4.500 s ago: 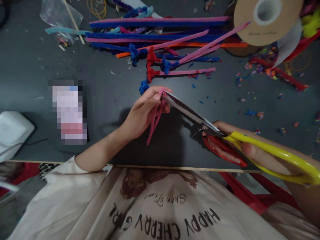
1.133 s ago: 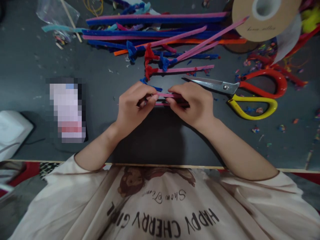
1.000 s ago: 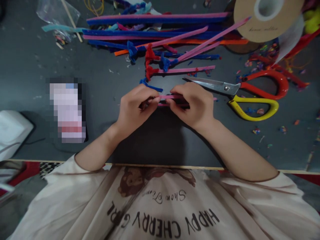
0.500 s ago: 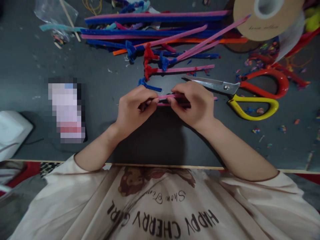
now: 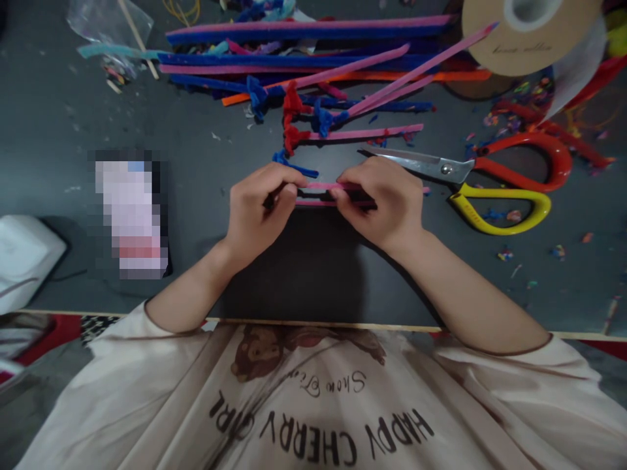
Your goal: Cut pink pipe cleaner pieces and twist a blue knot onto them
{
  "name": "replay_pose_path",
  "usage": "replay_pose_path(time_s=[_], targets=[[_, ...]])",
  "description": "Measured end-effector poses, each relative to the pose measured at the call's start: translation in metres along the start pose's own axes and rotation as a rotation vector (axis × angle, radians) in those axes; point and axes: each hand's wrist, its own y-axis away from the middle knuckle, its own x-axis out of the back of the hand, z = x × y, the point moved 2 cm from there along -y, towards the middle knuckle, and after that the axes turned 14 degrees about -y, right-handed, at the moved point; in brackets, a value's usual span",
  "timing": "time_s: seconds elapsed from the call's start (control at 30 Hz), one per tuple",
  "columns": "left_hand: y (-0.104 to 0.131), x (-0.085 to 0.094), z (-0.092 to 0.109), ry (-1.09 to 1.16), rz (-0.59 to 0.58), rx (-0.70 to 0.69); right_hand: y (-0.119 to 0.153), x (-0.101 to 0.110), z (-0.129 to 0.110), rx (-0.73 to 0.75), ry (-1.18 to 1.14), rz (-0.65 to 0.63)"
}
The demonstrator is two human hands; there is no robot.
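Note:
A pink pipe cleaner [image 5: 321, 187] runs between my two hands, with a second pink strand [image 5: 313, 203] just below it. My left hand [image 5: 257, 209] is closed around the left end, thumb against the fingers; what lies inside the fist is hidden. My right hand [image 5: 386, 202] pinches the pink pipe cleaner further right, and a pink tip pokes out past its far side. Just beyond my left fingers lies a short blue pipe cleaner piece [image 5: 298, 168]. Open scissors [image 5: 445, 170] with one red and one yellow handle rest beside my right hand.
Pink stems with red twisted tops [image 5: 294, 137] and blue twisted tops [image 5: 323, 119] lie farther back, before a pile of long pipe cleaners [image 5: 294, 62]. A ribbon spool [image 5: 524, 55] is at back right, a blurred phone [image 5: 134, 219] at left, a white device [image 5: 27, 261] at far left.
My left thumb and fingers have drawn a little to the left, so more of the pink pipe cleaner shows between my hands. My right hand keeps its pinch, nearly unmoved.

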Motion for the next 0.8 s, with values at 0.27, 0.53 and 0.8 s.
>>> replay_pose_path(time_s=[0.27,0.53,0.8], targets=[[-0.003,0.005,-0.010,-0.084,0.286,-0.039,0.000,0.001,0.001,-0.077,-0.034,-0.032],[-0.013,-0.001,-0.021,-0.169,0.068,0.055,-0.001,0.002,0.002,-0.089,-0.021,-0.027],[-0.007,0.003,-0.005,-0.061,0.028,0.046,0.001,0.002,-0.003,0.028,-0.010,-0.009]])
